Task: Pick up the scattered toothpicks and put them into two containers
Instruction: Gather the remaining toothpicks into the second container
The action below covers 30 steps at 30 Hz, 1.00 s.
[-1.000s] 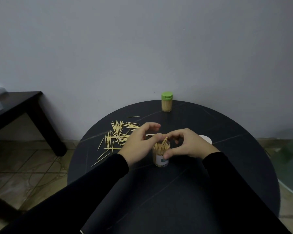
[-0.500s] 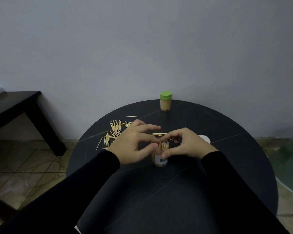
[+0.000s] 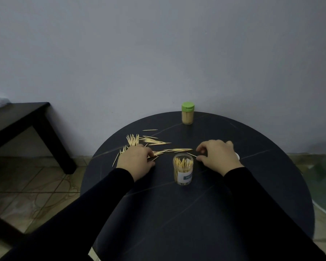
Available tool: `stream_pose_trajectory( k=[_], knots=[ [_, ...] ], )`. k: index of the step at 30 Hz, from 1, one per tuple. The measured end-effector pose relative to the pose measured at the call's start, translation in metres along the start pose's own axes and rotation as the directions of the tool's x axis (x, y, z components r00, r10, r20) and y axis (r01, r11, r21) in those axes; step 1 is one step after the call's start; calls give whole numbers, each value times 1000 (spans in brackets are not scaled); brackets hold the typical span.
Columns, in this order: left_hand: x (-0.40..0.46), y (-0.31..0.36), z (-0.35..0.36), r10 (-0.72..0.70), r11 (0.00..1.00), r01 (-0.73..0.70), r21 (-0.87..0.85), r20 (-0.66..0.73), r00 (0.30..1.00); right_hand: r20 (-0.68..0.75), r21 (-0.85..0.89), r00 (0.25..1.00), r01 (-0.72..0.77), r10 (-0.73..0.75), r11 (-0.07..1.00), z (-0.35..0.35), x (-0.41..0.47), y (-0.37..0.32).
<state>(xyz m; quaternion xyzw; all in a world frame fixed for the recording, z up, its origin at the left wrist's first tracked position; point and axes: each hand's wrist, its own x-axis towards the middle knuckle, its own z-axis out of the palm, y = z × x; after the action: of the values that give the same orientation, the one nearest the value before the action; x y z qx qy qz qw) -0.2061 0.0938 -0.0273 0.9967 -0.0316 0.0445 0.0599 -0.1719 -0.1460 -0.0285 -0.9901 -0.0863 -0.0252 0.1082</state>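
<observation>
Reaching down on either side of the open clear container (image 3: 183, 170), both hands are working the round black table (image 3: 196, 213). The left hand (image 3: 135, 162), just left of the container, is lying palm-down with fingers curled onto the scattered toothpicks (image 3: 151, 141); whether it is actually pinching any is impossible to tell. The right hand (image 3: 217, 155), just right of the container, is hovering with thumb and forefinger bent toward a lone toothpick (image 3: 191, 155), not visibly gripping it. The container is standing upright, holding toothpicks. Behind it, at the table's far edge by the grey wall, the green-lidded container (image 3: 187, 113) is standing closed. A dark side table (image 3: 17, 117) is sitting well left. Something white (image 3: 237, 156) is peeking out from behind the right hand, mostly hidden.
</observation>
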Motion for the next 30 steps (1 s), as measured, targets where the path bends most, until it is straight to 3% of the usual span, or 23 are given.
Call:
stream_pose_trajectory(
  k=[3,9,19,25,30],
  knots=[
    [3,-4,1,-41,999,42,-13,7,999,16,-47,1000,-15,16,999,7,3,-9],
    [14,-8,7,-37,999,36,-40,-25,999,-58,-64,987,143,-147,988,21,19,-26],
    [35,-2,20,74,996,-71,52,-50,996,-153,-61,975,153,-160,986,28,40,-33],
    [43,8,17,122,989,-120,86,-15,992,-14,-234,983,175,-184,956,32,44,-44],
    [45,14,13,116,988,-113,108,-17,993,52,-262,984,180,-173,948,35,43,-44]
  ],
)
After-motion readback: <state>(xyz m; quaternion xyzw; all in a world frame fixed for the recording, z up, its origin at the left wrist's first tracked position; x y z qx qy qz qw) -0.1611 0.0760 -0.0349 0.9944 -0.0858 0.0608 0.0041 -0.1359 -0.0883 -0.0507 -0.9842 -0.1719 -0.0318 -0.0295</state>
